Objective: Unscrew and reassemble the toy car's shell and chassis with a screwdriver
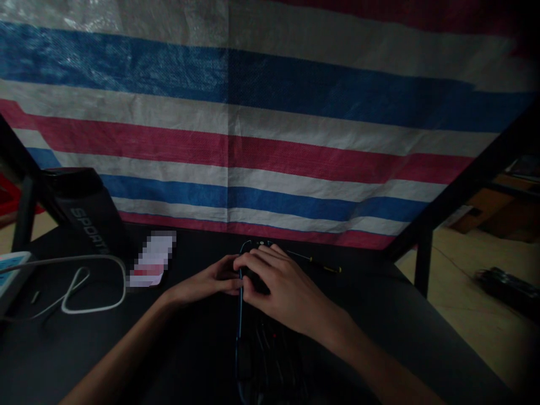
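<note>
A long dark case with a thin blue edge lies before me on the black table, with dark cables and a small red spot inside it. My left hand is closed at the case's left edge, its thumb and fingers pinching the rim. Over the far part of the case arches my right hand, its fingers curled and thumb near the same edge. Whatever lies under the right fingers is hidden. To the right of the case's far end rests a thin screwdriver with a black and yellow handle.
A phone lies left of my hands, beside a dark bottle marked SPORTS. A white cable loops from a white power strip at the left edge. A striped plastic sheet hangs behind the black table.
</note>
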A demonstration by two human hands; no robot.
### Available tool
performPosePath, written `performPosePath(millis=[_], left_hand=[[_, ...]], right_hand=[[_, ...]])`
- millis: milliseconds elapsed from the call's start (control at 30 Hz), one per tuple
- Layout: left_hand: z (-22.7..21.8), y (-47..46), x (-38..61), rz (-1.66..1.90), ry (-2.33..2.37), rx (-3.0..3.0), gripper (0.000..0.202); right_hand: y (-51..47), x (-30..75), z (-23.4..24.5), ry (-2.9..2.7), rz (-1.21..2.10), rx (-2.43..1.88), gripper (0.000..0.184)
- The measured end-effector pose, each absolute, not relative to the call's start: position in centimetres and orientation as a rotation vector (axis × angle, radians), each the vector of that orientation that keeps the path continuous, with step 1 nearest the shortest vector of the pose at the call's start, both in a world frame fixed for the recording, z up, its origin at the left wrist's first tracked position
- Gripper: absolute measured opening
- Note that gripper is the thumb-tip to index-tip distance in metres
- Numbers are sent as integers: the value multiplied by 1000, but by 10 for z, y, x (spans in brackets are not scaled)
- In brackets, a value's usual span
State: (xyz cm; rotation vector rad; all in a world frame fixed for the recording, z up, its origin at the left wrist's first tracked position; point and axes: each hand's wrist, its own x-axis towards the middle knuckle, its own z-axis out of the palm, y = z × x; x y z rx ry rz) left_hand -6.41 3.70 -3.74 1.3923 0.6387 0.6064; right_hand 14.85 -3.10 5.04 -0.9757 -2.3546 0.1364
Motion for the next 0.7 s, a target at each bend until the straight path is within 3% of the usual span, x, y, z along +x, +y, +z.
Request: performPosePath(millis=[67, 433, 700], left_hand=[[-37, 36, -64, 605, 654, 1386, 62], [-35, 36, -63, 610, 682, 1390, 63], [-38, 37, -63, 623, 635, 1395, 49]], right_hand=[[-30, 147, 48, -2331, 119, -983, 6], [-29, 144, 45, -2307, 92, -950, 14], [-33, 145, 48, -2313, 96, -984, 18]])
